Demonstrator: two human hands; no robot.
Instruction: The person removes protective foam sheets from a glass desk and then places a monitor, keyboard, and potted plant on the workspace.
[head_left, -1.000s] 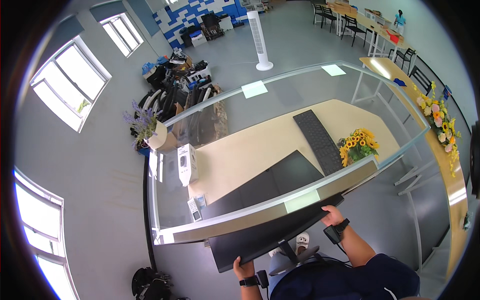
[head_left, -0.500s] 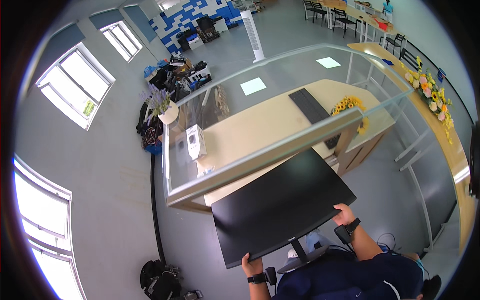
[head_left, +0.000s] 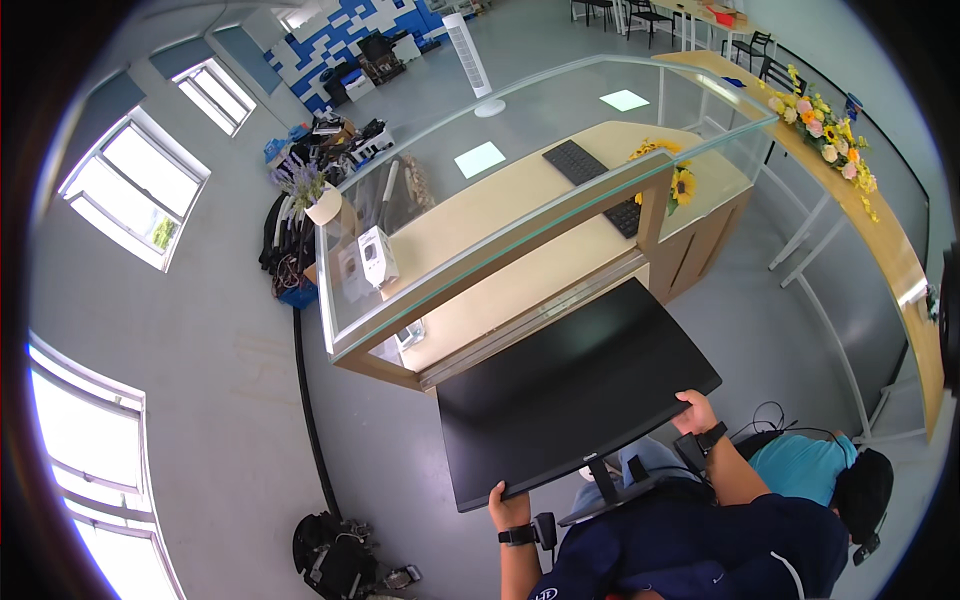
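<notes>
Between my hands I carry a wide black computer monitor (head_left: 575, 385), its dark screen tilted up toward me. My left hand (head_left: 510, 508) grips its lower left corner, thumb over the front edge. On the lower right corner, my right hand (head_left: 695, 414) is closed the same way; the fingers behind the panel are hidden. The monitor's stand and base (head_left: 612, 487) hang close against my body. Just beyond the monitor's far edge stands a glass display counter (head_left: 500, 292) with a pale wooden shelf inside.
Inside the counter are a black keyboard (head_left: 576, 161), a white box (head_left: 377, 257) and sunflowers (head_left: 682, 186). A potted lavender (head_left: 322, 203) stands at its left corner. A long wooden table (head_left: 850, 190) curves along the right. A black bag (head_left: 333, 560) lies at lower left. A person in a turquoise shirt (head_left: 800, 465) is close behind on my right.
The monitor and I have come nearer to the counter, whose front opening now shows more. The person in turquoise has come further into view at right. My grip is unchanged.
</notes>
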